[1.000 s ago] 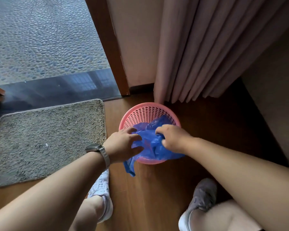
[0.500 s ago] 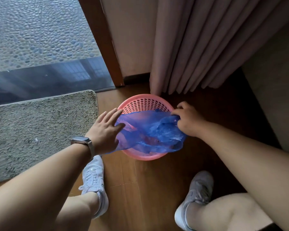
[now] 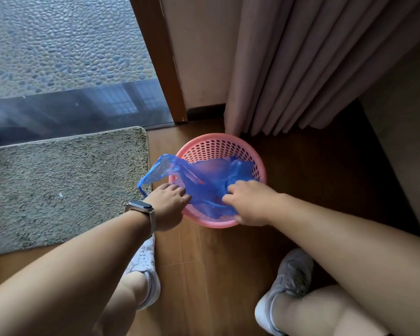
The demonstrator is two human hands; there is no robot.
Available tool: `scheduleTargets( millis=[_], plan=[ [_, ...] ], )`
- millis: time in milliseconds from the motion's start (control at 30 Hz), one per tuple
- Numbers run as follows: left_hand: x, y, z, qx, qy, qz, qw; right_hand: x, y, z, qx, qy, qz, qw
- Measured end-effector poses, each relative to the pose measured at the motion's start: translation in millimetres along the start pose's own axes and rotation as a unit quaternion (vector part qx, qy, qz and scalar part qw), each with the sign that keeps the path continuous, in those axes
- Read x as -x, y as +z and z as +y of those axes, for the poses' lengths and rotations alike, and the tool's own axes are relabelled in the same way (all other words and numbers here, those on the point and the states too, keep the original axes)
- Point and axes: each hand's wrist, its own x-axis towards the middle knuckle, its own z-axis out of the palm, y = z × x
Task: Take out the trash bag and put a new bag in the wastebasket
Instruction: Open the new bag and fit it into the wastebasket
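Head view: one pink perforated wastebasket (image 3: 218,144) is seen on the wooden floor (image 3: 216,275), and one blue trash bag (image 3: 211,180) is draped across its mouth. Most of the film is sunk inside the basket. A loose flap is thrown out over the rim at 9 o'clock, reaching above the edge of the mat (image 3: 66,185). The basket's bottom is hidden by the film, and its near rim, from 5 to 8 o'clock, is partly covered by bag and hands.

Two hands are counted. The left hand (image 3: 166,204), at 8 o'clock of the basket, is curled down onto the bag, and film is gripped under its fingers. The right hand (image 3: 249,204), at 5 o'clock, is likewise clenched on the bag, its fingertips buried in the plastic. One watch (image 3: 140,207) is worn on the left wrist, and its face cannot be read from this angle.

Two pale shoes are seen, one (image 3: 144,265) at 7 o'clock and one (image 3: 286,284) at 5 o'clock. Both are partly hidden by the forearms and legs, and any marks on them are too small to be read. One pleated curtain (image 3: 313,64) hangs at 1 o'clock, its hem just beside the basket's far rim. A door frame (image 3: 160,57) is cut off at the top edge.
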Motion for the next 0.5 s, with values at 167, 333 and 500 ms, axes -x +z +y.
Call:
scheduleTargets(
  millis=[167,333,500],
  plan=[
    [-0.7,4.0,-20.7,0.006,0.062,0.084,0.995,2.5,14.6,28.9,0.011,0.048,-0.027,0.998],
    [2.4,-5.1,-32.2,0.038,0.080,0.098,0.991,19.0,25.2,38.0,-0.016,0.037,0.024,0.999],
    [22.7,-22.8,-33.5,-0.059,0.089,0.082,0.991,40.4,34.0,47.7,-0.034,0.038,0.071,0.996]
  ],
)
